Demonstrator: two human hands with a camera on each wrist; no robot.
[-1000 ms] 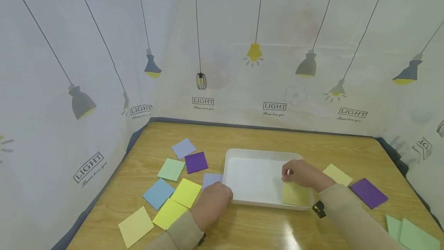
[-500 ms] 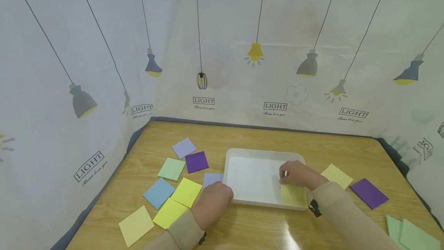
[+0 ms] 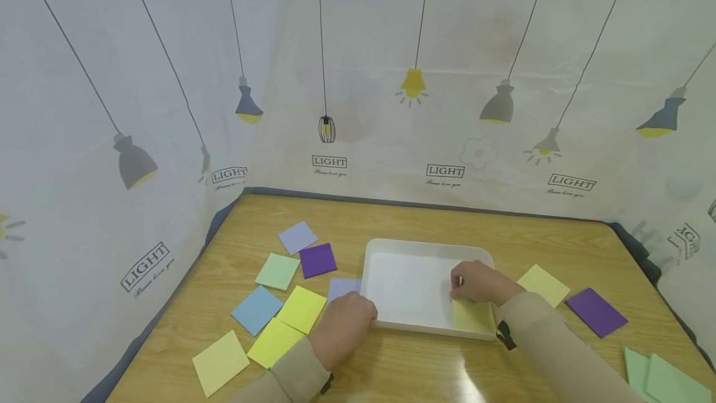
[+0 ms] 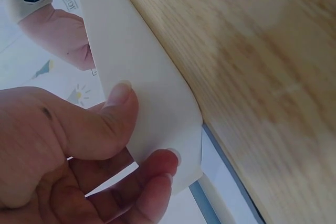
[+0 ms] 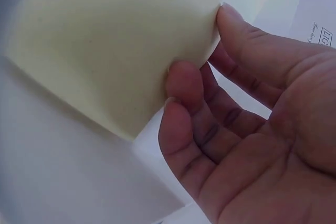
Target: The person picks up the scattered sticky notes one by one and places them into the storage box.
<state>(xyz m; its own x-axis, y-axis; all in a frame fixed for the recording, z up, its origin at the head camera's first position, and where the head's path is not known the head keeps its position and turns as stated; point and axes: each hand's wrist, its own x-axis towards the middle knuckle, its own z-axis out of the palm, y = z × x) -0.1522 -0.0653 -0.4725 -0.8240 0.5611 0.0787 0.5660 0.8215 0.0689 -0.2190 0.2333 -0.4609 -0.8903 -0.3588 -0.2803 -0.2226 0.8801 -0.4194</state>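
Note:
A shallow white tray (image 3: 408,285) lies on the wooden table. My left hand (image 3: 345,326) grips its near left corner; in the left wrist view the thumb and curled fingers hold the tray wall (image 4: 142,51). My right hand (image 3: 480,281) reaches over the tray's right part and holds a pale yellow sticky note (image 3: 472,317) by its edge. The right wrist view shows the note (image 5: 105,45) slightly bent, thumb and fingertips at its edge. It lies in the near right corner of the tray, its far edge partly hidden by the hand.
Left of the tray lie several square notes: lilac (image 3: 298,237), purple (image 3: 318,260), green (image 3: 277,271), blue (image 3: 257,310), bright yellow (image 3: 302,309) and pale yellow (image 3: 220,363). On the right are a pale yellow note (image 3: 544,285), a purple one (image 3: 596,311) and green ones (image 3: 677,381).
My right hand has shifted slightly left with the pale yellow note, then stays nearly still. My left hand keeps its hold on the tray corner.

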